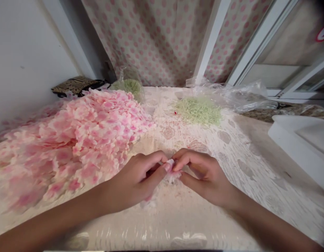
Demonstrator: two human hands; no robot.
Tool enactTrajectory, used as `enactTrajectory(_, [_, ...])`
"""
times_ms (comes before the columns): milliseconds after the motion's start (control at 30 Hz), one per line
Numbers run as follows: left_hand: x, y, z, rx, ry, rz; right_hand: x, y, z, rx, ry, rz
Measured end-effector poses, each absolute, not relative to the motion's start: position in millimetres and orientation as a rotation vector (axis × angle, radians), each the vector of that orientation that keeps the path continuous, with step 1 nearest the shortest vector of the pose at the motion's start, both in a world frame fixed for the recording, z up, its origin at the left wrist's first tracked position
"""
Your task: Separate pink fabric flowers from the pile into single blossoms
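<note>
Between my two hands, over the front middle of the table, is a small pink-and-white artificial flower (173,174). My left hand (148,173) pinches its left side between thumb and forefinger. From the other side my right hand (200,173) grips the petals with its fingertips. The fingers cover part of the flower. Another bit of pink petal (149,200) lies under my left hand. To the left spreads a large heap of pink artificial flowers (85,133), close to my left forearm.
Loose pale green stems (200,111) lie in a pile at the back, beside clear plastic wrapping (235,94). A bag of green stems (130,85) and a patterned box (76,85) stand behind the flower heap. At right is a white container (303,140) on the patterned tablecloth (245,168).
</note>
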State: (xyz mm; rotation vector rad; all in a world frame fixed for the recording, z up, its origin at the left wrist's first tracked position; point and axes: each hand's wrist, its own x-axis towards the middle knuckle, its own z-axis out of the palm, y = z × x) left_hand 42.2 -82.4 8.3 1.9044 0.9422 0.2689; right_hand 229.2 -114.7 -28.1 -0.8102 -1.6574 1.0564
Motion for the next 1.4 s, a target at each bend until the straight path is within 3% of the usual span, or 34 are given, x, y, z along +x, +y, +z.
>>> enactTrajectory(633, [37.6, -79.4, -9.2, 2.049, 0.868, 0.377, 230.9, -109.9, -39.7, -1.167, -1.762, 0.995])
enactTrajectory(967, [30.3, -77.4, -14.8, 1.832, 0.808, 0.328, 233.4, -112.9, -30.5, -0.822, -1.914, 1.021])
enactTrajectory(1400, [34.1, -85.2, -15.7, 1.767, 0.752, 0.442, 230.6, -116.2, -29.0, -0.81, -1.927, 0.995])
